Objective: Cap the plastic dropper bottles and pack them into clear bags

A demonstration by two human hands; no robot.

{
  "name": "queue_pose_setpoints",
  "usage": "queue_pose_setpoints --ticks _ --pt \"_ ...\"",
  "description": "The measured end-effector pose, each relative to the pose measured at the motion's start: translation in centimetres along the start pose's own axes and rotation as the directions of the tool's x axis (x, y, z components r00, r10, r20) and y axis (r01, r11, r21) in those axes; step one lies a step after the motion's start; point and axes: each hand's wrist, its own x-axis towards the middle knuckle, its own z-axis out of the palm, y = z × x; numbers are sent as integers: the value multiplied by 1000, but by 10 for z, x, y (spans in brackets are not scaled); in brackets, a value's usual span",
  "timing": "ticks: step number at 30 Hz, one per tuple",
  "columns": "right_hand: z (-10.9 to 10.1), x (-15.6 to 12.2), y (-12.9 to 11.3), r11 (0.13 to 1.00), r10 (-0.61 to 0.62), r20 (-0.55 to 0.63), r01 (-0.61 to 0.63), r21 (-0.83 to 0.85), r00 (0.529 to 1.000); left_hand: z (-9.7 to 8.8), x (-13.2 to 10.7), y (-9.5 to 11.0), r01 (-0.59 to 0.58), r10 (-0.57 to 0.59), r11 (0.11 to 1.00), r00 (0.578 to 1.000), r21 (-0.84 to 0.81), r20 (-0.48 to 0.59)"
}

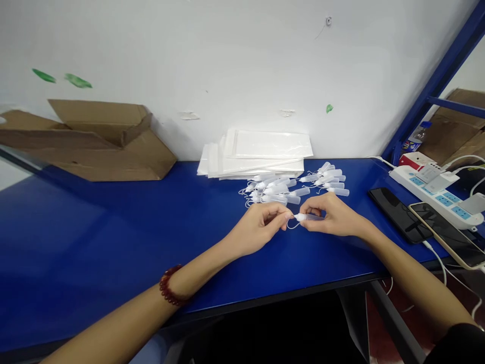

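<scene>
My right hand is closed round a small clear plastic vial with a white cap, held just above the blue table. My left hand pinches the thin white string that loops down from the vial's cap. The two hands almost touch at the cap. Just behind them lies a heap of several similar vials with strings.
A stack of clear plastic bags rests against the wall behind the vials. An open cardboard box sits at the back left. Two phones and a white power strip lie at the right, with cables over the edge.
</scene>
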Motion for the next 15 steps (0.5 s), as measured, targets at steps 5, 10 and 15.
queue_pose_setpoints --ticks 5,10,15 --pt "0 0 0 1000 11 -1 -11 -3 1000 0 0 0 8 -8 1000 1000 -9 7" --pt "1 0 2 1000 11 14 -10 -5 1000 1 -1 1 8 -8 1000 1000 -1 7" --pt "1 0 2 1000 1 9 -1 1 1000 2 -2 -1 -12 12 1000 1000 5 6"
